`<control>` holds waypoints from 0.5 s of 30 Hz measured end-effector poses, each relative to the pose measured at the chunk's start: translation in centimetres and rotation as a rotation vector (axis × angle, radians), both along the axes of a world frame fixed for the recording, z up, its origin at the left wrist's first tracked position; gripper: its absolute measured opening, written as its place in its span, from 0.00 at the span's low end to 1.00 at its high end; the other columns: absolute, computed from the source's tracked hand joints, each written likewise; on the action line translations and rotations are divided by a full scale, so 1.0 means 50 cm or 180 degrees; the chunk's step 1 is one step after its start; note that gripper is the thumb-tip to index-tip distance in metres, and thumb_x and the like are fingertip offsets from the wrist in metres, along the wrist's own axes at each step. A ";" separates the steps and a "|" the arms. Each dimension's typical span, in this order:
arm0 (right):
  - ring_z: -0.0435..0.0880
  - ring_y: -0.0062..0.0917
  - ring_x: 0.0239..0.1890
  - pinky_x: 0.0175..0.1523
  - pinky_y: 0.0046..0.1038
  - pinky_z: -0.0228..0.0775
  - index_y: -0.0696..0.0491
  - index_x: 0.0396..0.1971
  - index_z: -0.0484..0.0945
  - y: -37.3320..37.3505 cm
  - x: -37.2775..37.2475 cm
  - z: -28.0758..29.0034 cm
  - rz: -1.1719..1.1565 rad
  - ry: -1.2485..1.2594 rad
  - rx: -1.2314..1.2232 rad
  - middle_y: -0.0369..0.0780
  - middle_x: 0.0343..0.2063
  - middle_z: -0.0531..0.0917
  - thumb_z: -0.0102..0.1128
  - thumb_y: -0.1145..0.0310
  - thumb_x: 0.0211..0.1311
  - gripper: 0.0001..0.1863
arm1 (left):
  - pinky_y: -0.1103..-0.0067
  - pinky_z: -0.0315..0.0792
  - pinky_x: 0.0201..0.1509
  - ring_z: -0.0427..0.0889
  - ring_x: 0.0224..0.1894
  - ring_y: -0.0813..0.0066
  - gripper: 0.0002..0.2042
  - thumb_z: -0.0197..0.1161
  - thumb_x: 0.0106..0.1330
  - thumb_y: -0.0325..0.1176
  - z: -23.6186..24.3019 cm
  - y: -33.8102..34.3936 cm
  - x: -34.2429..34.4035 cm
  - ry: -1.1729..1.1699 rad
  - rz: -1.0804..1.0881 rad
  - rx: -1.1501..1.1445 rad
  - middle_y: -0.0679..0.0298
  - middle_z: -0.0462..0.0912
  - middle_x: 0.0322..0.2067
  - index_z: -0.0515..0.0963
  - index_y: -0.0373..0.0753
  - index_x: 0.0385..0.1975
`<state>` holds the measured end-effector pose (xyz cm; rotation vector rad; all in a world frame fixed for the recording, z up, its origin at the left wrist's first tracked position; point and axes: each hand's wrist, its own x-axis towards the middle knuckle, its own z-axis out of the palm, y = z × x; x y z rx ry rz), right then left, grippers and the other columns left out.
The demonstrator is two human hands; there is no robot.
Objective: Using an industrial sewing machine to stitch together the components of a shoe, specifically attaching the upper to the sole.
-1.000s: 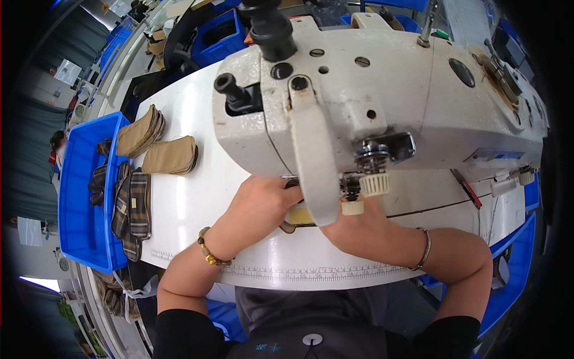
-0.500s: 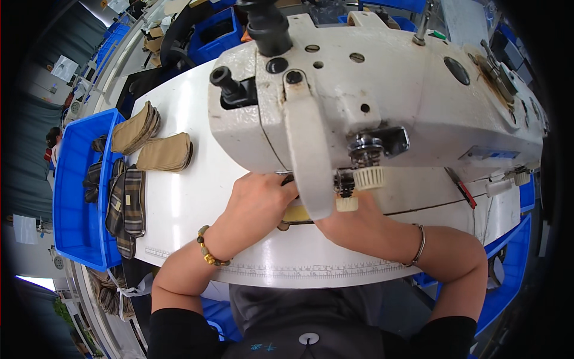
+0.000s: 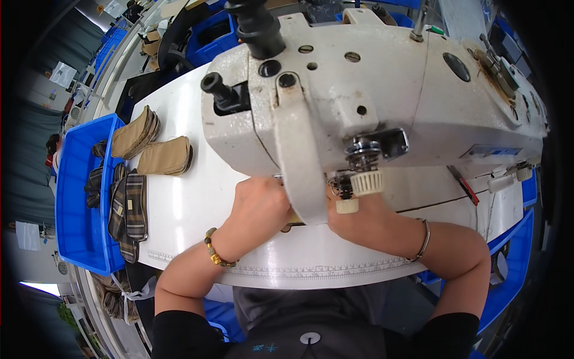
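Note:
My left hand (image 3: 260, 209) reaches under the head of a white sewing machine (image 3: 388, 78) with curled fingers, their tips hidden behind its pale vertical lever arm (image 3: 299, 155). To the right of that lever, my right hand (image 3: 359, 218) is at the needle area, most fingers hidden by the tension knobs (image 3: 366, 182). Between the hands a small yellow piece (image 3: 296, 218) and a dark edge show low on the white table (image 3: 323, 269); what exactly I hold is hidden.
At left lie stacks of tan pieces (image 3: 164, 155) and plaid pieces (image 3: 135, 209) beside a blue bin (image 3: 72, 197). A red-and-black tool (image 3: 466, 188) lies at right. Another blue bin (image 3: 505, 293) is below the table's right side. A person (image 3: 52, 146) is in the left background.
The view has shifted slightly, so the machine sits further left against my hands. My left fingers and the yellow piece are now more covered by the lever arm.

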<state>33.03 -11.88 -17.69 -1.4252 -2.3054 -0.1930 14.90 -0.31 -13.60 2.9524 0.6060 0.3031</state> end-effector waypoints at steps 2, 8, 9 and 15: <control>0.79 0.34 0.21 0.23 0.36 0.66 0.52 0.13 0.78 -0.002 0.001 0.006 -0.0049 -0.0197 -0.0009 0.41 0.18 0.76 0.64 0.68 0.39 0.05 | 0.68 0.74 0.29 0.80 0.27 0.60 0.06 0.64 0.48 0.23 -0.001 0.000 0.000 0.0002 -0.0005 0.0007 0.63 0.77 0.23 0.77 0.40 0.26; 0.79 0.36 0.20 0.25 0.37 0.68 0.52 0.14 0.79 -0.002 0.003 0.006 -0.0128 -0.0103 0.0156 0.41 0.17 0.76 0.69 0.66 0.43 0.09 | 0.68 0.74 0.28 0.80 0.28 0.60 0.06 0.65 0.49 0.25 -0.002 0.002 -0.003 0.0033 -0.0039 0.0035 0.62 0.77 0.23 0.76 0.40 0.26; 0.79 0.36 0.20 0.25 0.37 0.68 0.52 0.14 0.79 -0.002 0.003 0.002 -0.0131 -0.0097 0.0158 0.41 0.17 0.76 0.69 0.66 0.43 0.09 | 0.68 0.74 0.28 0.81 0.28 0.61 0.07 0.66 0.49 0.26 -0.001 0.003 -0.004 0.0081 -0.0071 -0.0018 0.62 0.78 0.24 0.77 0.40 0.27; 0.81 0.36 0.20 0.26 0.38 0.70 0.55 0.16 0.79 0.014 0.000 -0.028 -0.0408 0.1381 -0.0375 0.43 0.17 0.78 0.67 0.68 0.42 0.07 | 0.71 0.76 0.30 0.83 0.31 0.65 0.12 0.69 0.50 0.28 0.035 -0.002 -0.019 -0.0721 -0.0431 0.1033 0.64 0.84 0.32 0.82 0.41 0.36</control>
